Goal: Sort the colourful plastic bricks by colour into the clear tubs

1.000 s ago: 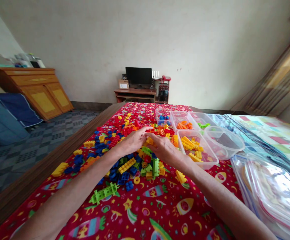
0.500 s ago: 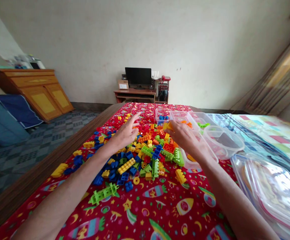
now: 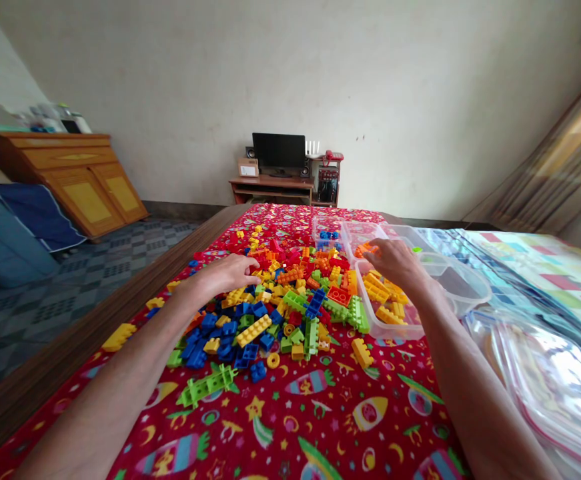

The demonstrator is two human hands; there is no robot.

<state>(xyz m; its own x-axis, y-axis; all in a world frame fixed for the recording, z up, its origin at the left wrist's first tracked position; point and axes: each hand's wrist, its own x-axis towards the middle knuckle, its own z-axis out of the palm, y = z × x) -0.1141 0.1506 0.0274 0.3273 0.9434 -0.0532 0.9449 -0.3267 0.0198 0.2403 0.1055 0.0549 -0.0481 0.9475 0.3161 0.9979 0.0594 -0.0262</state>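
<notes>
My left hand (image 3: 229,275) is over the left part of a heap of mixed toy building bricks (image 3: 290,303), thumb and forefinger apart. Nothing shows between them; the other fingers are partly hidden. On the right, my right hand (image 3: 395,259) hangs over a clear plastic box (image 3: 395,331) with yellow bricks (image 3: 376,288) lying inside. Its fingers stretch forward with no brick visible in them. Behind this box, orange bricks (image 3: 365,249) sit in another clear container, and blue bricks (image 3: 329,235) in one farther left.
A round clear tub (image 3: 475,293) stands right of the boxes. Stacked clear lids (image 3: 555,380) lie at the right. A long green brick (image 3: 209,387) and a yellow brick (image 3: 361,353) lie nearer me on the red patterned cloth (image 3: 290,433). The table's wooden edge (image 3: 30,393) runs along the left.
My left hand has moved left and nearer me, lower over the heap. My right hand has shifted right over the box; the yellow brick it held no longer shows in its fingers.
</notes>
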